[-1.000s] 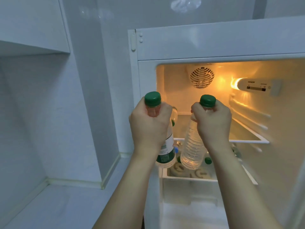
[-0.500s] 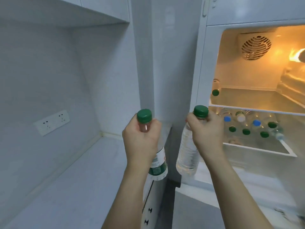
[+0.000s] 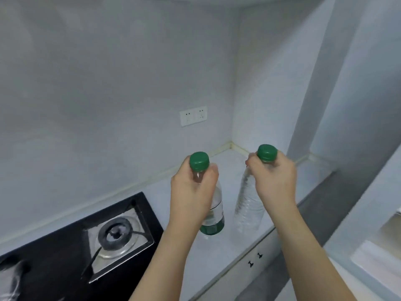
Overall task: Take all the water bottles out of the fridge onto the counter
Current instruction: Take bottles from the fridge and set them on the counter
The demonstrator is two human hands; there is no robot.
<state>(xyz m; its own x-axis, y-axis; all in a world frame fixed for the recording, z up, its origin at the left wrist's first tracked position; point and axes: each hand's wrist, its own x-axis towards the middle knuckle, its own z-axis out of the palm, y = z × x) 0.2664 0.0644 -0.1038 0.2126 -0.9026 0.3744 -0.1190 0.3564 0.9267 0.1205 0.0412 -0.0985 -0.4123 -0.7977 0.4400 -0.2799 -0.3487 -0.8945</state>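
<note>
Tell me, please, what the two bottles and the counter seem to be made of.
Left bottle: seems clear plastic; see-through wall, glossy green label, green plastic-looking cap.
Right bottle: seems thin clear plastic; ribbed see-through wall, no label visible.
Counter: pale, smooth, matte; perhaps stone or laminate, cannot tell.

both bottles (image 3: pixel 213 216) now over counter (image 3: pixel 230 253)
</note>
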